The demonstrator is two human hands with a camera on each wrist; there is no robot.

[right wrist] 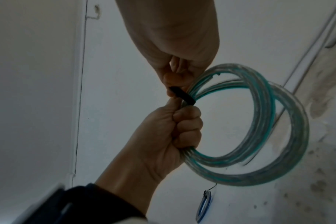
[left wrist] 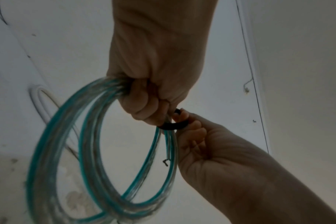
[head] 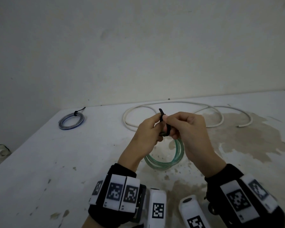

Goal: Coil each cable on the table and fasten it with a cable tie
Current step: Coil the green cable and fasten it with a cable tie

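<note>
Far left of the head view: blue coil (head: 71, 120), already tied, flat on the table (head: 39, 162). Centre frame: left hand (head: 145, 137) fisted round the green coil (head: 164, 160), held up over the table. Black cable tie (head: 165, 125) wrapped over the strands, tail up. Right hand (head: 187, 129) pinched on the tie, touching the left. Best kept snug, strands bunched, before closing. Upper right: white cable (head: 209, 116), loose, not yet coiled.

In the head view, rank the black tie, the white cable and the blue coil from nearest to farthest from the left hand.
1. Black tie: pinched in the left hand.
2. White cable: loose, just behind the hands.
3. Blue coil: tied, far left.
</note>
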